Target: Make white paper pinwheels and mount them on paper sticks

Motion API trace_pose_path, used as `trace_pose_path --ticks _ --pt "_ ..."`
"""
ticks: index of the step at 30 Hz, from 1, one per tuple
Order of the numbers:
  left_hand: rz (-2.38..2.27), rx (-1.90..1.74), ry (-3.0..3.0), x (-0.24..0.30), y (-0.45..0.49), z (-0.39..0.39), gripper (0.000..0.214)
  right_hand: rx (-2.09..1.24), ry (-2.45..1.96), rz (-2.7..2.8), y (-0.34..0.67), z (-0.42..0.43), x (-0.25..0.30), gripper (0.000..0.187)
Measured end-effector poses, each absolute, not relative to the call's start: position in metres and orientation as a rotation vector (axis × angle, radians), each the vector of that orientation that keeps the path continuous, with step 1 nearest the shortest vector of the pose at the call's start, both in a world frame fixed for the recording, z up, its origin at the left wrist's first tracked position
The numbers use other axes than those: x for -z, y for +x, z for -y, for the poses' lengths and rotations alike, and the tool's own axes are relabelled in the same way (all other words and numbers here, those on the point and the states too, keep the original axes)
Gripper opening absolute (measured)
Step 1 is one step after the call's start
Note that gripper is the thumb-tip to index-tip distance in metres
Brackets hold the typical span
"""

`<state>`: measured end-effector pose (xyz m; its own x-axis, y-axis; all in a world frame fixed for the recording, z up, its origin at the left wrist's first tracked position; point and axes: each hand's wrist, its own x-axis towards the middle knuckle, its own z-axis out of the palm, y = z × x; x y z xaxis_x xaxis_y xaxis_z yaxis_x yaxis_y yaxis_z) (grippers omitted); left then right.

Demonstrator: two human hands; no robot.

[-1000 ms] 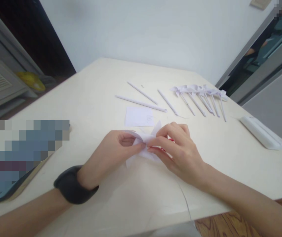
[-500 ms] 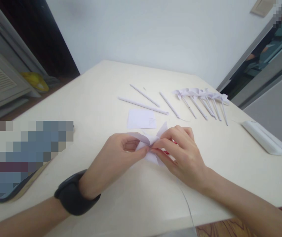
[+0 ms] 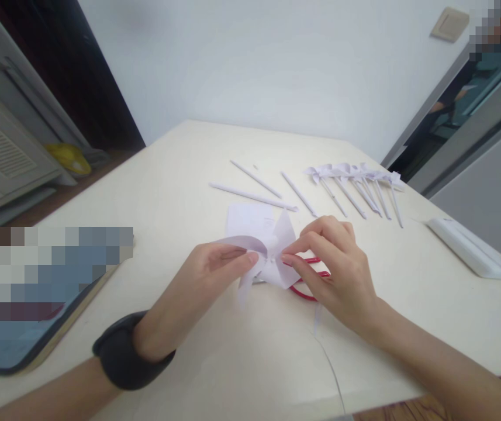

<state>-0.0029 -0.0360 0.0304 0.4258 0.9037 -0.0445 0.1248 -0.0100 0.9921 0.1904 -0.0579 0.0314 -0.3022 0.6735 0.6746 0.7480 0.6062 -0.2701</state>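
Observation:
Both hands meet over the middle of the cream table (image 3: 180,169) on a folded white paper pinwheel head (image 3: 272,257). My left hand (image 3: 206,280), with a dark band on its wrist, pinches the paper's left side between thumb and fingers. My right hand (image 3: 333,269) pinches the centre of the paper with thumb and forefinger. Beneath the right hand lie red-handled scissors (image 3: 307,280), partly hidden. A small white paper square (image 3: 245,217) lies just beyond the hands.
Three rolled white paper sticks (image 3: 254,196) lie further back. A row of several finished paper pinwheels (image 3: 355,181) sits at the back right. A white oblong case (image 3: 472,248) lies at the right edge. A blurred flat object (image 3: 40,292) rests at the left.
The paper has been lifted and opened out, its folded blades now standing up. My right hand has drawn back a little, uncovering the red scissors. The view has tilted slightly.

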Motion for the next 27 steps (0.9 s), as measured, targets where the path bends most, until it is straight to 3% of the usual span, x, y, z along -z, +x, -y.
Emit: trace_pose_path --ticks 6,13,21,27 --pt "-0.951 -0.82 1.482 -0.028 0.0 0.037 0.02 0.075 -1.129 2.06 0.187 0.06 -0.027 0.005" --pt "-1.025 -0.809 1.7 -0.034 0.001 0.041 0.026 -0.025 -1.22 1.95 0.185 0.059 -0.026 0.033" --pt "-1.043 -0.847 1.883 -0.041 0.0 0.045 0.025 -0.073 -1.25 1.872 0.186 0.056 -0.026 0.045" --pt "-1.075 -0.771 1.92 -0.043 0.003 0.045 0.024 -0.156 -1.242 1.83 0.185 0.056 -0.025 0.075"
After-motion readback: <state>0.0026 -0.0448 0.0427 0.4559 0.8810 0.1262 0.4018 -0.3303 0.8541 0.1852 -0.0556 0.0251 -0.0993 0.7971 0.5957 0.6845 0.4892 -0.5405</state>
